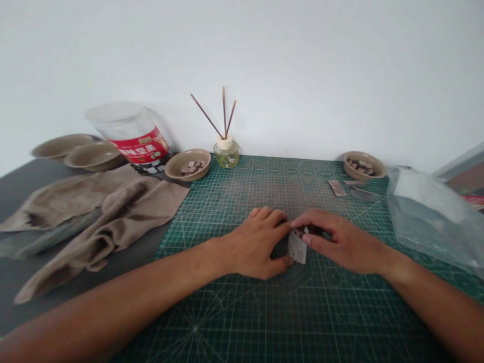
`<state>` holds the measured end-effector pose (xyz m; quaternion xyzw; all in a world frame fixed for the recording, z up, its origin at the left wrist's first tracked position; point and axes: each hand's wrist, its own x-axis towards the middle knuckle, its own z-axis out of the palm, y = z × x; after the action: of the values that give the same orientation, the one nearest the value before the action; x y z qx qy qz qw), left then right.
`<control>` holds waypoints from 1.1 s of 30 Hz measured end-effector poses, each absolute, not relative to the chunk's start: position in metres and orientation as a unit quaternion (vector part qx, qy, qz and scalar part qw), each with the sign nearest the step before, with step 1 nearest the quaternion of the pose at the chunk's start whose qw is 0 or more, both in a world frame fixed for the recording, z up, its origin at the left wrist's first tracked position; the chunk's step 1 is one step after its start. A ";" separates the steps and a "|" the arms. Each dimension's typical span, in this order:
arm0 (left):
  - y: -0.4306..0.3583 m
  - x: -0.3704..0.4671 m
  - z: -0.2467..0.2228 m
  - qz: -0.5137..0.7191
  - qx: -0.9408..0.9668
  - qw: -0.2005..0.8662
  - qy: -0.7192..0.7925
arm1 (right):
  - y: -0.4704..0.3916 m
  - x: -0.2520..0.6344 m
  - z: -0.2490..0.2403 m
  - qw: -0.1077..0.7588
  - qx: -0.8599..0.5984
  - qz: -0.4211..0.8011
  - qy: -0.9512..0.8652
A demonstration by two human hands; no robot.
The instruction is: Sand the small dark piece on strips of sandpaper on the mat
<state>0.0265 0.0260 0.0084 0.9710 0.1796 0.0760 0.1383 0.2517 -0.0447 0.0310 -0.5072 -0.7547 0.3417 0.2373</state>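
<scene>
A small worn grey rectangle that looks like sandpaper [297,251] lies on the green cutting mat [242,315]. My left hand [260,244] rests flat on the mat, with the index finger and thumb holding down the left edge of this sandpaper. Over its upper part, my right hand [342,241] is closed, thumb and index finger pinching a small brownish piece [301,232] against it. The fingers largely cover that piece, so its shape does not show.
Bowls of small brownish pieces stand at the back left [181,172] and back right [351,172]. Grey strips [336,188] and a clear plastic bag [427,217] lie right. Left are brown cloths [128,217], a red-labelled jar [141,148] and bowls [93,160]; behind, a reed diffuser [227,154].
</scene>
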 end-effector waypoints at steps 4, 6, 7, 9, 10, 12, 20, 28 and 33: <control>0.022 0.026 0.008 0.091 0.959 0.141 0.227 | -0.045 0.250 0.021 0.243 -0.514 0.316 -0.760; 0.020 0.024 0.007 0.104 0.949 0.135 0.264 | -0.045 0.248 0.014 0.243 -0.508 0.284 -0.776; 0.020 0.023 0.006 0.111 0.943 0.130 0.285 | -0.045 0.246 0.011 0.245 -0.504 0.262 -0.785; 0.021 0.022 0.003 0.124 0.932 0.120 0.318 | -0.044 0.240 0.004 0.255 -0.497 0.220 -0.800; 0.021 0.021 0.002 0.128 0.929 0.117 0.327 | -0.044 0.236 0.001 0.260 -0.495 0.204 -0.804; 0.023 0.019 0.001 0.136 0.927 0.117 0.330 | -0.041 0.230 -0.004 0.265 -0.492 0.180 -0.810; 0.034 0.010 0.003 0.141 0.934 0.119 0.306 | -0.038 0.225 -0.008 0.254 -0.480 0.136 -0.829; 0.030 0.013 0.000 0.169 0.932 0.122 0.296 | -0.035 0.225 -0.007 0.254 -0.481 0.169 -0.822; 0.030 0.016 -0.005 0.178 0.927 0.154 0.293 | -0.036 0.225 -0.004 0.255 -0.472 0.174 -0.826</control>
<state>0.0161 0.0296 -0.0052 0.9269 0.2926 0.1778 0.1538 0.2253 -0.0355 -0.0039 -0.4720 -0.8258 0.1743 0.2546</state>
